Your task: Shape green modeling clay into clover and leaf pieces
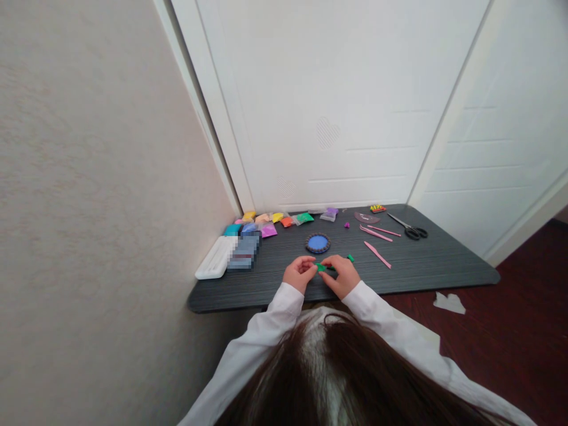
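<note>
The grip of both hands, left (302, 274) and right (342, 276), is closed by the fingertips on a small green lump (320, 267), held near the middle of the bench's (444, 260) near edge; whether each hand pinches it separately or the two merely press it between them, I cannot tell. The lump looks like soft modelling clay, so uneven pressure could flatten or tear it, and a slip could drop it on the bench or over that near edge. A green scrap (350, 258) lies just beyond the right hand, where a knuckle could push or squash it. The blue disc with a brown rim (318, 242) sits close beyond the fingers, towards the far edge; a careless reach forward might dent that rim. The pink knife (378, 254), off towards the right end, seems far enough away to escape a small wrist movement. The fingers cover most of the lump, hiding its shape, and a bit of green under the right hand may or may not be joined to it. The flat thing beside the white box (216, 257), near the left end, is blurred out, and hair hides the forearms' inner sides.
</note>
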Tool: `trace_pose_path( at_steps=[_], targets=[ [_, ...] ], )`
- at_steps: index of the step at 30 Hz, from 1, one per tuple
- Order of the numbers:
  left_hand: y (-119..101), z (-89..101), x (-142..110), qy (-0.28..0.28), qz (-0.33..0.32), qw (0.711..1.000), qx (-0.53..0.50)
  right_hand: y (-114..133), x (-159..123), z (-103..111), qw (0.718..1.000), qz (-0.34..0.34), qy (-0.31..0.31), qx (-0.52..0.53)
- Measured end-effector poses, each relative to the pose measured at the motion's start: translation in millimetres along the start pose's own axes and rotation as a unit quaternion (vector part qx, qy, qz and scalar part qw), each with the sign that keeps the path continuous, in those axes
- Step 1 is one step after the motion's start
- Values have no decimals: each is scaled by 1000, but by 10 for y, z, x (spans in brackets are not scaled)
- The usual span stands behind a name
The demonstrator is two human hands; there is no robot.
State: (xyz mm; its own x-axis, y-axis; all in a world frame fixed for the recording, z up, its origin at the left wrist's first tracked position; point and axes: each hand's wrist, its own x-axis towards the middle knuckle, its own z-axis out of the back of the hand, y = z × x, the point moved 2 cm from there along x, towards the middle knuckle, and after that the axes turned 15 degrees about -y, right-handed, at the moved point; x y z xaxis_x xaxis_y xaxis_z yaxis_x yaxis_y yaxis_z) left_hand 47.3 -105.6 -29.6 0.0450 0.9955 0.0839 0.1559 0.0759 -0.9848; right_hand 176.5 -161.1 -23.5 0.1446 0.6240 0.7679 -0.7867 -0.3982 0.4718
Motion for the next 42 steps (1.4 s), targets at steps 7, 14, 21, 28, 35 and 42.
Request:
trace_pose_path(
  at_steps=[7, 14, 21, 28, 35, 42],
  targets=[
    [37, 7, 25, -5, -3, 1000, -3, -21, -6, -65, 1000, -2, -3, -6],
    [40, 3, 162, -23, 0, 1000, -12, 4, 138, -116, 1000, 2, -3, -21],
    [42, -4, 173, -48, 1, 999, -13, 2, 170, -104, 999, 7, -8, -44],
    [62, 6, 163, -44, -2, 999, -7, 11, 154, -89, 998, 11, -15, -54],
    [86, 30, 164, -42, -6, 999, -11, 5, 138, -90, 998, 14, -11, -54],
    [112, 36, 159, -36, -14, 999, -18, 10, 135, -71, 998, 15, -3, -58]
  ],
)
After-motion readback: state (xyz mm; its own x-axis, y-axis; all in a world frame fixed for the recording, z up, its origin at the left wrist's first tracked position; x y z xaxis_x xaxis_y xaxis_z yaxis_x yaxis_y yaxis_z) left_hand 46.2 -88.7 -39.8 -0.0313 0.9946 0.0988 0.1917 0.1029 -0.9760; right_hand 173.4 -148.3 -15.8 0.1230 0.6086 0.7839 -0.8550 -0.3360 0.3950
